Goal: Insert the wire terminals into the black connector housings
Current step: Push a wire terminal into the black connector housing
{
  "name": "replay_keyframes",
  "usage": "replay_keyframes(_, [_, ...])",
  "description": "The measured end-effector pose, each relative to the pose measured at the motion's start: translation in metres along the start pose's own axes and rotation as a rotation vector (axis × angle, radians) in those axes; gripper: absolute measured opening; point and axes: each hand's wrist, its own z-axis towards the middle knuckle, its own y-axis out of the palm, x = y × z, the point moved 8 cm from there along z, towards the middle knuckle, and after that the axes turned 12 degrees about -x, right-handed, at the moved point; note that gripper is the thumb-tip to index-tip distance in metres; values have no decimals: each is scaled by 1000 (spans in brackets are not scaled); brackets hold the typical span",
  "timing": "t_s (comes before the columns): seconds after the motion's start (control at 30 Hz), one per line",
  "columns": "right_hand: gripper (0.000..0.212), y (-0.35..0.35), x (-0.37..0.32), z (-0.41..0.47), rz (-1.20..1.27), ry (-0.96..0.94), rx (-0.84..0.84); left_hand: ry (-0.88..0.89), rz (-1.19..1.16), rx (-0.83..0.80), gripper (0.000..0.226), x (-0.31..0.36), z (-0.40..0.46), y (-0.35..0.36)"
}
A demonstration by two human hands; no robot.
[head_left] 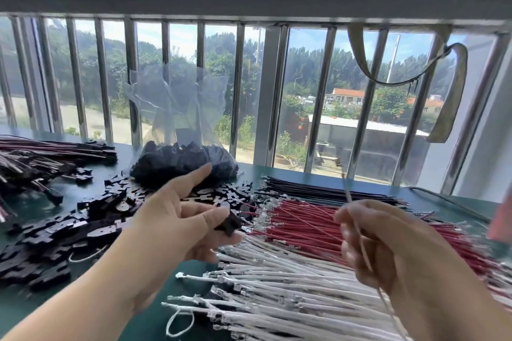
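My left hand (177,219) pinches one black connector housing (228,223) between thumb and fingers, above the table's middle. My right hand (388,246) grips a single white wire (349,196) that rises blurred above its fingers and trails down past the wrist. The wire's tip is apart from the housing, to its right. Below both hands lie rows of white wires (277,285), red wires (299,219) and black wires (327,191), all with metal terminals facing left. Loose black housings (83,219) are heaped on the left.
A clear plastic bag (180,147) of black housings stands at the back centre. Finished wire assemblies (41,158) are piled at the far left. The green table (188,266) ends at a barred window (271,97); a strap (454,86) hangs on the bars at the right.
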Motion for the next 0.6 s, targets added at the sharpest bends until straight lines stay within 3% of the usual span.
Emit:
replay_keyframes(0.07, [51, -7, -1, -1, 64, 34, 29, -69, -57, -72, 63, -12, 2, 8])
replay_keyframes(0.13, [52, -10, -1, 1, 115, 44, 47, -113, -99, -98, 56, -21, 7, 6])
replay_keyframes(0.23, [28, 2, -6, 2, 144, 28, -59, -120, -21, -87, 47, -25, 13, -5])
replay_keyframes(0.43, [28, 19, -18, -2, -91, -13, -94, -9, 203, -232, 21, -6, 2, 25])
replay_keyframes(0.6, [13, 29, -10, -4, -473, 54, -156, -20, 114, -156, 31, -6, 3, 26])
